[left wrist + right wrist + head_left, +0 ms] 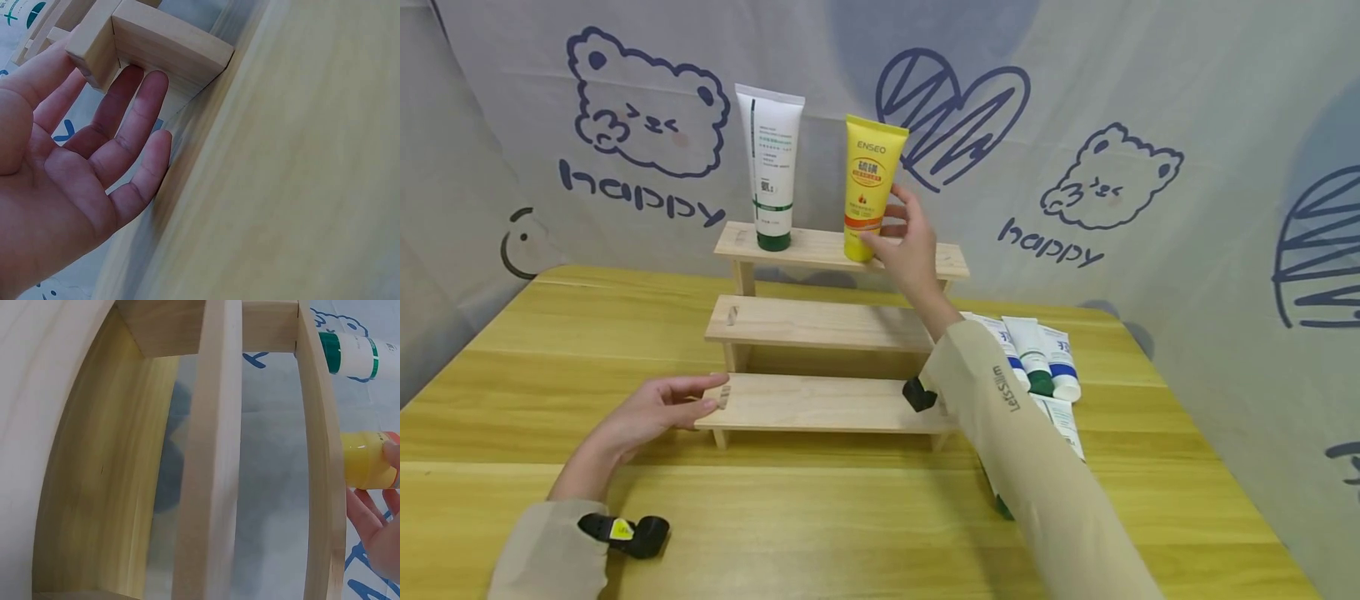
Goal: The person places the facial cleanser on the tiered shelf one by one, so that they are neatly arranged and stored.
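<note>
My right hand (pixel 910 242) grips a yellow tube (pixel 868 187) low down, thumb on its front and fingers behind. The tube stands cap-down at the top step of a three-step wooden shelf (pixel 820 404). In the right wrist view, the yellow cap (pixel 359 459) meets that step's edge. To its left on the same step, a white tube (pixel 773 158) stands on its green cap. My left hand (pixel 658 408) pinches the left end of the bottom step between thumb and forefinger. In the left wrist view, its other fingers (pixel 134 134) lie loosely bent beside the shelf leg.
Right of the shelf, several white tubes (pixel 1030 346) with blue or green caps lie on the wooden table (pixel 760 533). Another white tube (pixel 1060 421) is partly hidden behind my right sleeve (pixel 1015 450). A printed cloth (pixel 820 50) hangs behind the table.
</note>
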A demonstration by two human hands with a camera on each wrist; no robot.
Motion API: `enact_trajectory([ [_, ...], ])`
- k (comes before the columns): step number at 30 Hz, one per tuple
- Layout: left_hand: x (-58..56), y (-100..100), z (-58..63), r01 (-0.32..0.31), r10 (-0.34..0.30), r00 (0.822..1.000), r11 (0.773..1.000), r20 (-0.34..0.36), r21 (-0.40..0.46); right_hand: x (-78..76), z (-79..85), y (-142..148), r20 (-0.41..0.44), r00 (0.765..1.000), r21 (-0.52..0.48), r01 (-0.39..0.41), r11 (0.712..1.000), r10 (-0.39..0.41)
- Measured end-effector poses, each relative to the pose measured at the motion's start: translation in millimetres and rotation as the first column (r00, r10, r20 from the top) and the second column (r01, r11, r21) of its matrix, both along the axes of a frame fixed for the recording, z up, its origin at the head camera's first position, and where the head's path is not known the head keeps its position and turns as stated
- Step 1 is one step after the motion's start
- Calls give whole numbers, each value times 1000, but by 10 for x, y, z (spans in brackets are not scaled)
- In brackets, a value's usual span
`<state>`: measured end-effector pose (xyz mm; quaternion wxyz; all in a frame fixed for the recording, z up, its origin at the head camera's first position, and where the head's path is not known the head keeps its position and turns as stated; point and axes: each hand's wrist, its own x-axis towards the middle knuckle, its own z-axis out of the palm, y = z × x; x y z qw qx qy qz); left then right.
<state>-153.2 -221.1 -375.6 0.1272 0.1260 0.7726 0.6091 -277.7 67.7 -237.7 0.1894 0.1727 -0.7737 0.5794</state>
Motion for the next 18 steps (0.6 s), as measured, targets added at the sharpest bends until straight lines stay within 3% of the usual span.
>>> enact_trajectory([
  [4,-3,-5,2,5,-5,1000,1000,3,10,-16,-14,-44,35,999,8,34,999,-34],
  [18,19,1,27,-9,9,1000,1000,14,-2,-82,-31,-284,60,998,-30,-6,1000,8],
])
